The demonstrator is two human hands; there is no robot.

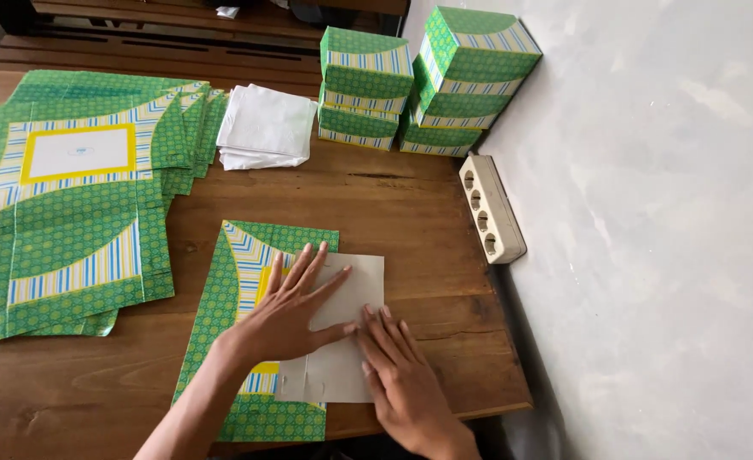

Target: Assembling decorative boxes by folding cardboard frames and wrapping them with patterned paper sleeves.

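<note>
Pressing down side by side, both hands lie flat on a green patterned box blank (223, 341) at the near edge of the wooden table (428, 221). The left hand (296, 315) reaches in from the lower left, wrist low, fingers spread wide and pointing up and to the right across the folded-over grey flap (355, 281) of the blank. The right hand (402, 379) comes in from below, fingers held close together and angled up-left, its fingertips touching the flap just beside the left thumb. Neither hand pinches anything; both palms face down on the card.

Beyond the fingertips, to the right, a beige power strip (491, 209) lies along the pale wall (649, 213). Far to the left of the hands sits a fanned stack of flat blanks (70, 204) in the same green, yellow and striped pattern. Farther off, straight ahead, rests a small pile of white tissues (266, 128), and just right of it stand two stacks of finished boxes (428, 81) against the wall.
</note>
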